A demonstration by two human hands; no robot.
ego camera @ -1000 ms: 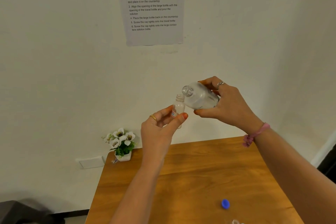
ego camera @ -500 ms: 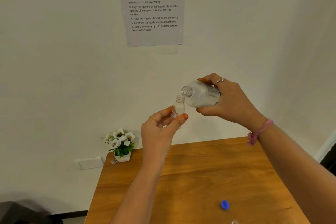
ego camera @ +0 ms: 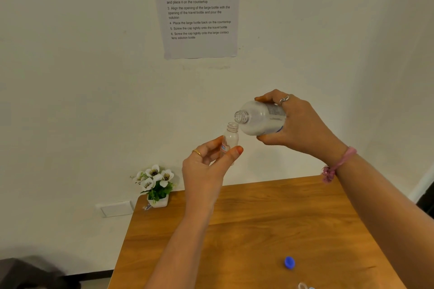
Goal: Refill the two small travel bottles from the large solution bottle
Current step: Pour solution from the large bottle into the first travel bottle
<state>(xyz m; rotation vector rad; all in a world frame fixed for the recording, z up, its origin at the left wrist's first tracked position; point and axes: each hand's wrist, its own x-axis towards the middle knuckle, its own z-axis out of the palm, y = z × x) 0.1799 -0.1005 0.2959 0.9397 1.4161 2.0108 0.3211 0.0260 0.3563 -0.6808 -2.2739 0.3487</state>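
Two clear plastic bottles: right hand grips large bottle, left hand pinches travel bottle.

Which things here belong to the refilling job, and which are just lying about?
Job: large bottle, tilted in the right hand; small bottle, upright in the left hand; blue cap on the table.
Lying about: flower pot; wall socket. The instruction sheet only guides.

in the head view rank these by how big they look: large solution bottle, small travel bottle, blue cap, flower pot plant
1. Flower pot plant
2. Large solution bottle, close to the plant in apparent size, and nearer the camera, so that order is unsure
3. Small travel bottle
4. Blue cap
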